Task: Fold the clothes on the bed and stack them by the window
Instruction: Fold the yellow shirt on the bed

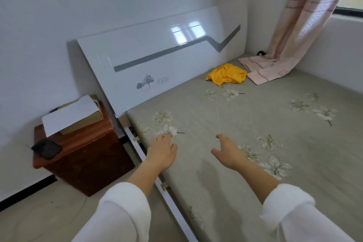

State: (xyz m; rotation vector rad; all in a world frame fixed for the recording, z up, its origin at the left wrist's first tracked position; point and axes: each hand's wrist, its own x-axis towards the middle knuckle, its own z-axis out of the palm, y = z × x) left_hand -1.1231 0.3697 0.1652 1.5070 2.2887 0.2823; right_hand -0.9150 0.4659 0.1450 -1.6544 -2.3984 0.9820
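A crumpled yellow garment (226, 74) lies on the bed (255, 127) at its far end, close to the white headboard (157, 65) and beside the pink curtain's hem (263, 68). The window (351, 0) is at the upper right, above that corner. My left hand (162, 150) reaches over the near edge of the mattress with fingers relaxed, holding nothing. My right hand (228, 152) hovers over the grey flowered sheet, fingers loose and empty. Both hands are far from the yellow garment.
A brown wooden nightstand (82, 153) stands left of the bed, carrying white papers (68, 114) and a dark phone-like object (47, 148). A small black object (261, 53) sits in the far corner by the curtain. Tiled floor lies at the lower left.
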